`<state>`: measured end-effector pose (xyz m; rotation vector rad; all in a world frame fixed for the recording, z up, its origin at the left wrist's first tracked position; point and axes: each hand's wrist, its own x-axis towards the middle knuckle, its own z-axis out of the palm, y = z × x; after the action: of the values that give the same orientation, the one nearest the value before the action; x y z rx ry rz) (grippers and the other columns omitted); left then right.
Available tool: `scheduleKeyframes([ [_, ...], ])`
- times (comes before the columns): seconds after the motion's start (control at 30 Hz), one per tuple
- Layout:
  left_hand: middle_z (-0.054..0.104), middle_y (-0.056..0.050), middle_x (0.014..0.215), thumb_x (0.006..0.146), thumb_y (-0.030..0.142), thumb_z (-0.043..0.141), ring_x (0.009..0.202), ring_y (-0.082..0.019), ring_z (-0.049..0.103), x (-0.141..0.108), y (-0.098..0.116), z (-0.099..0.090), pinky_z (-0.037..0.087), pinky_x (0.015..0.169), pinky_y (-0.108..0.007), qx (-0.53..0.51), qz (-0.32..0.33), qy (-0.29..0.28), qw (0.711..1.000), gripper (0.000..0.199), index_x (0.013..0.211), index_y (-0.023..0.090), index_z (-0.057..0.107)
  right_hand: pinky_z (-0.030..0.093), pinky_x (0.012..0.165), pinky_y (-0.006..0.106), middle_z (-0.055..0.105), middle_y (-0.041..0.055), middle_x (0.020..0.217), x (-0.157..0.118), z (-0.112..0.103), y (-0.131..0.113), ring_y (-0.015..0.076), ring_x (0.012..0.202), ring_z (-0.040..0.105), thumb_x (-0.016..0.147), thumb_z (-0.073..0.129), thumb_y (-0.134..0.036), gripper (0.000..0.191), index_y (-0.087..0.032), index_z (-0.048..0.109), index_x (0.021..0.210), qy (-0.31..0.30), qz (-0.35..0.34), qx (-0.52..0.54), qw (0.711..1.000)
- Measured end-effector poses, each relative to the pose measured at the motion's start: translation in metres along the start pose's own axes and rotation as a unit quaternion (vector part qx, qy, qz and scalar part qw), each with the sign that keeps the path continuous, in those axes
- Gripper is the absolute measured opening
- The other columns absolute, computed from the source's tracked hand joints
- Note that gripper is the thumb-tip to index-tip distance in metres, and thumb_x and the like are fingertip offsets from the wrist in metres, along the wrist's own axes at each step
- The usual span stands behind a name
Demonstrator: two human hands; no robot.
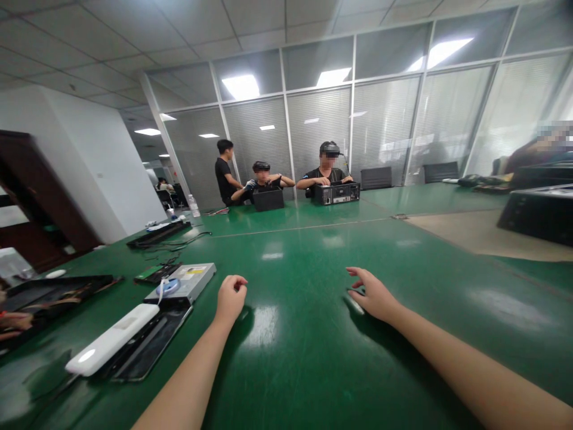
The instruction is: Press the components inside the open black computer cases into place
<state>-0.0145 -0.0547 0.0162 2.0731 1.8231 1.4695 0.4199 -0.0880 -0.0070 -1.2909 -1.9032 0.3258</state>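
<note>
My left hand hovers over the green table with its fingers loosely curled in, and I see nothing held in it. To its right, my right hand has thumb and fingers apart and is not holding anything. Nearest to my left hand is a silver optical drive with a yellow label. A blue-and-white ring-shaped item rests by the drive. A white power strip lies across a black metal panel, left of my left forearm.
A green circuit board and a black tray-like part lie at left, beside another person's hand. Across the table, people work at a dark box and a computer case. Another black case stands at right.
</note>
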Motion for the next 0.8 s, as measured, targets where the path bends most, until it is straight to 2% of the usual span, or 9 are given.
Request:
scheduleKeyframes([
  [0.57,0.059,-0.003,0.085,0.073,0.021,0.053,0.072,-0.018,0.057,0.0005,-0.0004,0.0009,0.048,0.072,-0.032,0.002,0.002,0.004,1.0,0.008,0.074,0.021,0.061,0.051,0.09,0.038,0.055,0.0129,0.125,-0.0009,0.0001,-0.004,0.0173,0.091,0.064,0.08,0.059,-0.02,0.057,-0.019,0.045,0.135,-0.019,0.007,-0.008,1.0],
  [0.67,0.058,-0.004,0.093,0.075,0.025,0.056,0.071,-0.016,0.057,0.0007,0.0002,0.0006,0.05,0.074,-0.032,-0.014,0.0,0.023,1.0,0.01,0.081,0.02,0.062,0.051,0.09,0.038,0.054,0.0126,0.125,-0.0015,-0.0004,-0.0053,0.0179,0.093,0.063,0.08,0.059,-0.02,0.058,-0.02,0.044,0.136,-0.016,0.003,-0.014,1.0],
  [0.8,0.055,-0.005,0.101,0.077,0.031,0.06,0.073,-0.016,0.058,0.0015,0.0023,0.0001,0.05,0.078,-0.035,-0.02,-0.014,0.052,0.998,0.022,0.096,0.019,0.061,0.05,0.092,0.04,0.053,0.0127,0.129,0.0,-0.0016,-0.007,0.0204,0.102,0.063,0.08,0.058,-0.021,0.059,-0.021,0.044,0.137,-0.002,-0.017,-0.039,0.999],
])
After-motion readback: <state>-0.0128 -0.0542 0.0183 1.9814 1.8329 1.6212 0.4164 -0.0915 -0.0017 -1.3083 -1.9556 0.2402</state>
